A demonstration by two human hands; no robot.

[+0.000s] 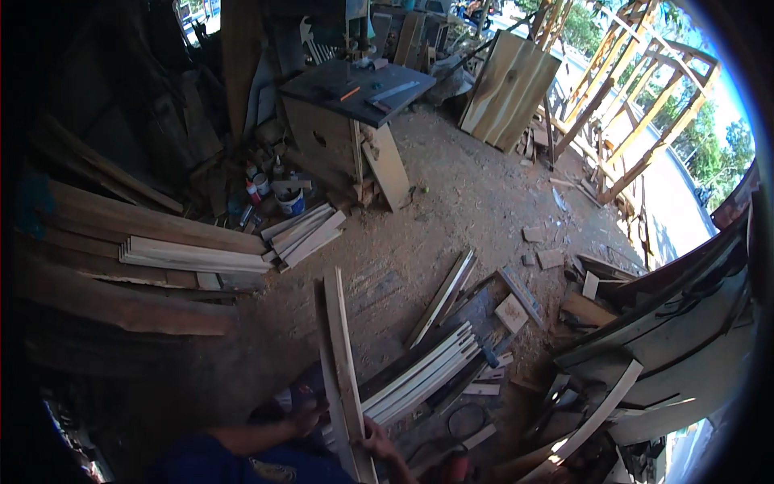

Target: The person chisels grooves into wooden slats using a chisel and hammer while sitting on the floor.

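Rough brown planks (121, 234) lie stacked at the left of the dirt floor (451, 210), with a pale, smooth bundle of boards (193, 255) on top. Near the lower edge, the left hand (306, 419) curls around the left side of a long, narrow wooden board (343, 363), which stands tilted up from the floor. The right hand (375, 442) grips the same board's right edge lower down, fingers closed on it. Just right of the board, a fan of thin pale slats (419, 375) rests on the floor. Farther right sit square offcuts (512, 313) and a curved, dark metal sheet (685, 323).
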